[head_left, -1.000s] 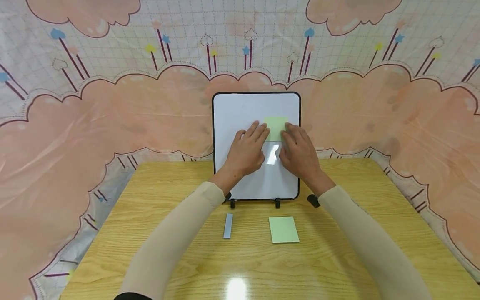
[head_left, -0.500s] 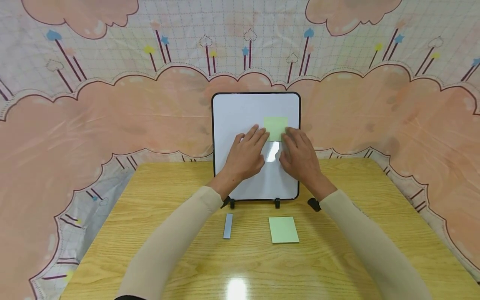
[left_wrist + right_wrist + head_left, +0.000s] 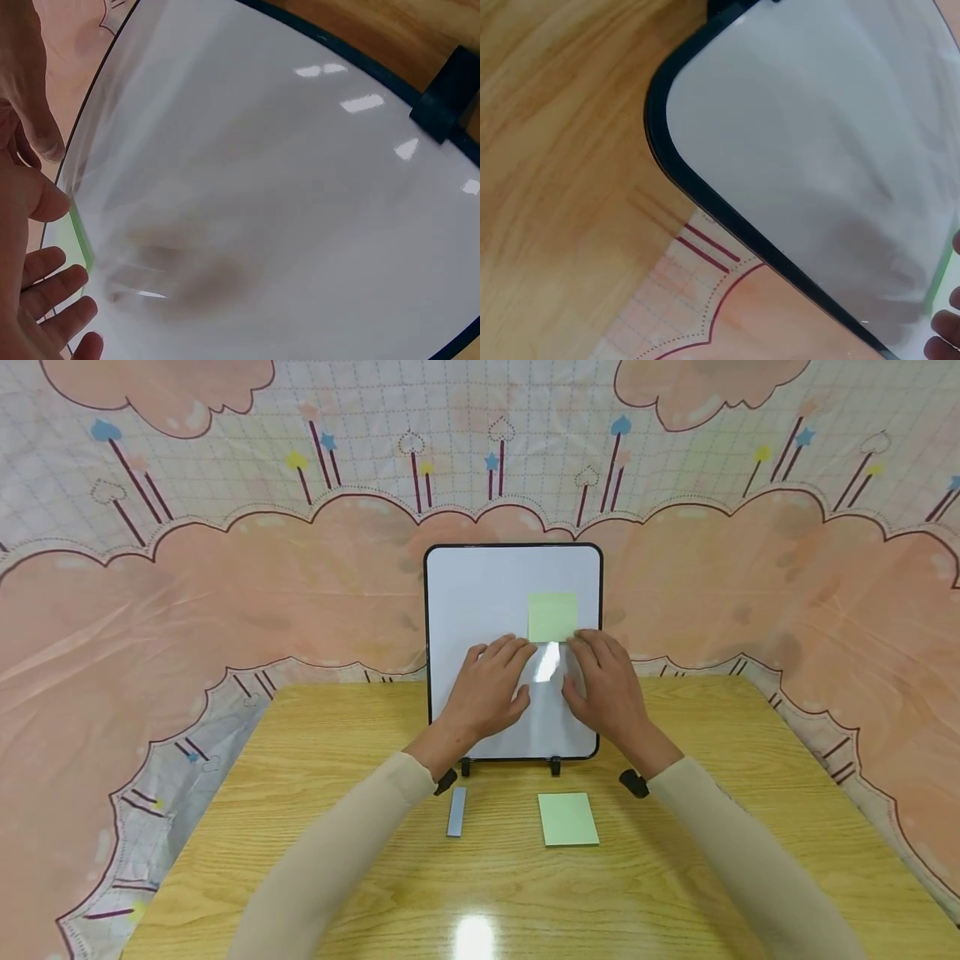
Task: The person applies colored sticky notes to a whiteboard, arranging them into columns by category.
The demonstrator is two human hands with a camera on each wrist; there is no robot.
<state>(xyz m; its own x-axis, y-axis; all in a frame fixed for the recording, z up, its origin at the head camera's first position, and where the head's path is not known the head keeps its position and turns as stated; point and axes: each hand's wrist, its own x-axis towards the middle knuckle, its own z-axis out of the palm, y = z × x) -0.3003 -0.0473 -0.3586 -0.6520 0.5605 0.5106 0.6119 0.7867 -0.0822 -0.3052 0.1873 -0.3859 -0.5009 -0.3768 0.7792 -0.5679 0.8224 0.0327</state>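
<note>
A pale green sticky note (image 3: 552,614) lies flat on the upper right of a framed whiteboard (image 3: 480,585). My left hand (image 3: 489,687) is just below the note's lower left corner, its fingers spread and slightly bent. On the other side, the fingertips of my right hand (image 3: 607,683) are at the note's lower right corner. Neither hand grips anything. Whether the fingertips touch the note or only the board, I cannot tell. In the left wrist view, the green edge of the note (image 3: 81,240) shows beside the fingers. Only a few fingertips (image 3: 945,326) appear in the right wrist view.
Two small black feet (image 3: 555,766) hold up the board on a wooden table (image 3: 360,877). In front of it lie a green sticky note pad (image 3: 568,819) and a narrow grey-blue strip (image 3: 456,812). A patterned cloth backdrop (image 3: 315,585) hangs behind.
Both hands have slid down from the note's sides to its lower corners, exposing the whole note. The note stays in place on the board.
</note>
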